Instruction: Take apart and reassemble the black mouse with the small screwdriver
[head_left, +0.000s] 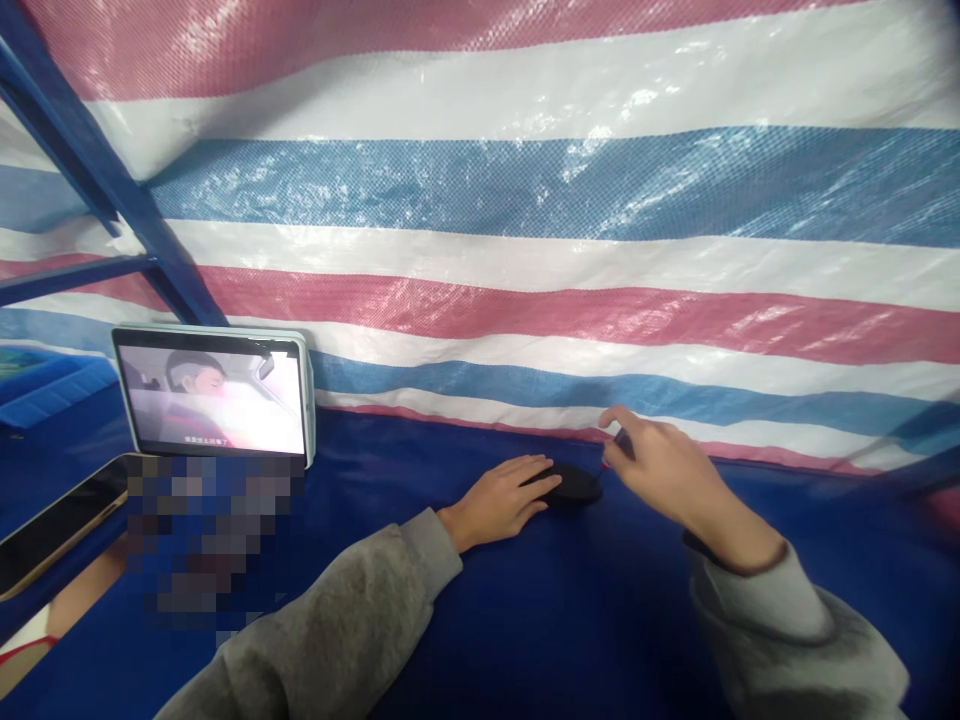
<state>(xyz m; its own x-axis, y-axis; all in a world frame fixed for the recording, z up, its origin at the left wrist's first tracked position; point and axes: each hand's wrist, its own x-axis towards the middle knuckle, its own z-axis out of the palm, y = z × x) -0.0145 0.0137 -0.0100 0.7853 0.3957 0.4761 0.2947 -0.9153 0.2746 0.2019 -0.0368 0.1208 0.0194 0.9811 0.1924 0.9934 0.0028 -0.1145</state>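
Note:
A flat, black, oval object (574, 486) lies on the blue tabletop, its exact kind unclear. My left hand (510, 497) rests on its left end with fingers stretched out, covering that part. Over the object's right end, my right hand (664, 465) is closed around a small screwdriver (622, 443) with a dark handle and a bit of red. Its thin shaft slants down to the black object, and the tip seems to touch it. The index finger arches over the top of the handle.
On the left a tablet (214, 395) stands upright playing a video, with a phone (64, 520) in front of it. Behind are a blue tray (60, 395) and a blue metal frame (112, 180). Striped plastic sheeting (525, 180) hangs behind the blue table (525, 620). Another person's arm shows lower left.

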